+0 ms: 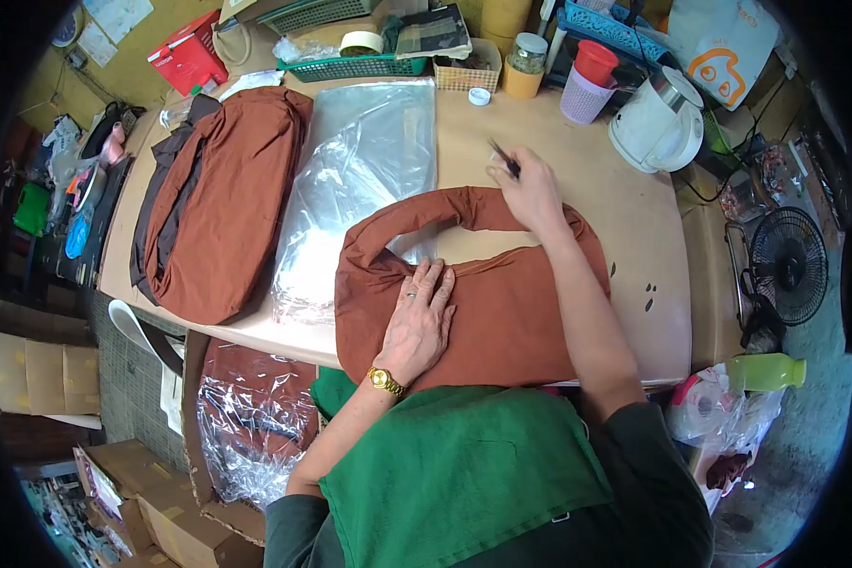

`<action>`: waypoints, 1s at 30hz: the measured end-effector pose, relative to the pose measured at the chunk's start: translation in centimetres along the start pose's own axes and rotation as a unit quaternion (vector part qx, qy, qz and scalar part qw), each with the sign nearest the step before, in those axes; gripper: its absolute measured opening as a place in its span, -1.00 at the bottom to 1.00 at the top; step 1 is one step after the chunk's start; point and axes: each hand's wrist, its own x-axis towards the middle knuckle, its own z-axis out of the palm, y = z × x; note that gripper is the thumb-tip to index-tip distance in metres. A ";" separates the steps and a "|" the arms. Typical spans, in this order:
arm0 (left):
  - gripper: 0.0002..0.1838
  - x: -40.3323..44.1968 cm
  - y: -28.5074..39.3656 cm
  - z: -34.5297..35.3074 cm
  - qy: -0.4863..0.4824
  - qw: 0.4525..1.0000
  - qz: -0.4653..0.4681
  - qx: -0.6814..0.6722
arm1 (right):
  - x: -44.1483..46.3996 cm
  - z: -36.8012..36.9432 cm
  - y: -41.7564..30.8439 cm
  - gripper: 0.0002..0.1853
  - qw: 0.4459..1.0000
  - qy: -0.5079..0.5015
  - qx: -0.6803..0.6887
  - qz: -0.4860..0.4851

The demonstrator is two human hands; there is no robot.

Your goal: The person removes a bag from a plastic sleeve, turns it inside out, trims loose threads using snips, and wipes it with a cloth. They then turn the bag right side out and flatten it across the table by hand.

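A rust-brown fabric handbag (pixel 502 312) with a curved shoulder strap lies flat on the table in front of me. My left hand (pixel 419 317), a gold watch at its wrist, rests flat on the bag just under the strap opening, fingers stretched out. Above the strap, my right hand (pixel 532 189) is closed around small dark thread snips (pixel 511 165), whose pointed tips face up and left. Their lower part is hidden in the fingers. Left of the bag lie clear plastic bags (pixel 360 161), partly under its strap.
More rust-brown and dark bags (pixel 232 208) lie stacked on the table's left. Along the back stand a green basket (pixel 350 68), a jar (pixel 525 66), a lilac cup (pixel 585 97) and a white kettle (pixel 658 123). An open carton (pixel 199 426) of plastic-wrapped bags sits below the front edge.
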 end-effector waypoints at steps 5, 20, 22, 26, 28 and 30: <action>-0.46 0.3 0.3 -0.4 0.002 1.000 -0.010 -0.024 | 4.2 3.6 4.2 -0.58 0.997 0.028 -0.056 -0.041; -0.54 0.5 -0.2 0.2 0.009 1.000 0.000 0.001 | -6.0 -0.4 -1.3 -0.90 0.958 -0.214 0.026 -0.191; -0.54 0.5 -0.1 0.2 0.008 1.000 -0.004 -0.001 | -8.2 3.0 0.6 -0.89 0.946 -0.158 0.040 -0.279; -0.56 0.3 0.0 0.1 0.008 1.000 -0.003 0.000 | -8.5 0.7 2.2 -0.91 0.929 -0.130 -0.036 -0.345; -0.57 0.5 -0.2 0.2 0.015 1.000 -0.001 -0.002 | -7.8 0.3 2.6 -0.94 0.907 -0.156 -0.064 -0.386; -0.59 0.5 -0.2 0.4 0.012 1.000 0.000 0.007 | -7.7 1.9 2.0 -0.93 0.902 -0.152 -0.043 -0.401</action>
